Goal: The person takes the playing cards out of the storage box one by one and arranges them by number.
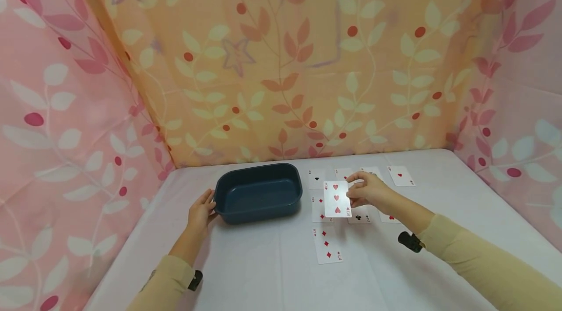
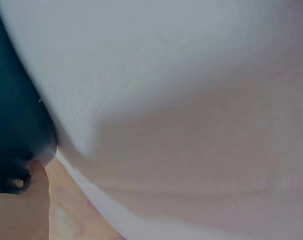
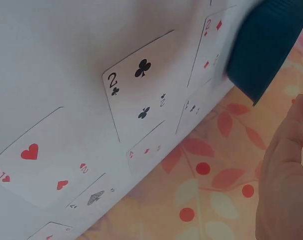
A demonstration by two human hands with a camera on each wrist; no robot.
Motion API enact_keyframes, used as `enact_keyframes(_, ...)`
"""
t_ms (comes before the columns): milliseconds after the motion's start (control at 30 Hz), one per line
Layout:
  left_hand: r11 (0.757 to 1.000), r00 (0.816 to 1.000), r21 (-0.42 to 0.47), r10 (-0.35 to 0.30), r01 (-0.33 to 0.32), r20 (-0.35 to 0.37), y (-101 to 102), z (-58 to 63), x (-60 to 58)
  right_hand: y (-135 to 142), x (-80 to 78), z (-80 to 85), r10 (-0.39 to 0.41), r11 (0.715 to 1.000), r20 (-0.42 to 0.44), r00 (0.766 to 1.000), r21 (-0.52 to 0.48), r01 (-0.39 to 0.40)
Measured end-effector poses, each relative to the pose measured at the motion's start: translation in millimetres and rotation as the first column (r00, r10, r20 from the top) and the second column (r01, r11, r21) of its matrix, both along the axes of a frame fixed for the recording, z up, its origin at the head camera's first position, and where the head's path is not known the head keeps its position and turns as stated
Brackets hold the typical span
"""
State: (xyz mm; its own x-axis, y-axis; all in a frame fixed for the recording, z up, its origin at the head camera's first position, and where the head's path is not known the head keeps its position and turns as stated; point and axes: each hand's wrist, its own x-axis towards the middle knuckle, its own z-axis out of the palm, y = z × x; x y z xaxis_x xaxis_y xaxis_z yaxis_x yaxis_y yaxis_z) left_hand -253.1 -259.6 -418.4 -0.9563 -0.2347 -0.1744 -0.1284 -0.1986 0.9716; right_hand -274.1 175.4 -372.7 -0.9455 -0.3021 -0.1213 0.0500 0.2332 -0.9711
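My right hand (image 1: 366, 189) pinches a three of hearts card (image 1: 337, 199) by its right edge, face up above the laid-out cards. My left hand (image 1: 202, 211) grips the left end of a dark blue rectangular dish (image 1: 259, 216); in the left wrist view the thumb and fingers meet at its edge. Below the held card lie the two of diamonds (image 1: 317, 207), partly covered, and the two of clubs (image 3: 136, 85). The two of hearts (image 3: 41, 160) lies to their right. Nearer me is the three of diamonds (image 1: 328, 245).
Along the back runs a row of aces: clubs (image 1: 316, 178), diamonds (image 1: 342, 173), spades (image 3: 95, 197), hearts (image 1: 400, 175). A white cloth (image 1: 254, 262) covers the table. Patterned curtains (image 1: 281, 57) enclose the back and sides.
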Motion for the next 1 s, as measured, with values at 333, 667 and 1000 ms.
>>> enact_keyframes(333,0.999,1.0,-0.045,-0.01,0.011,0.012,-8,-4.6,7.9,12,14.4,-11.0,-0.006,1.0,0.02,1.0,0.01,0.006)
enact_keyframes(667,0.998,1.0,-0.051,-0.021,0.021,0.007,-5,-2.7,3.2,25,22.4,-22.8,0.007,1.0,0.017,1.0,0.025,-0.007)
enact_keyframes(1000,0.998,1.0,-0.064,-0.015,0.015,-0.003,0,-2.3,1.5,43,35.2,-35.9,0.025,0.998,0.063,0.998,0.049,-0.028)
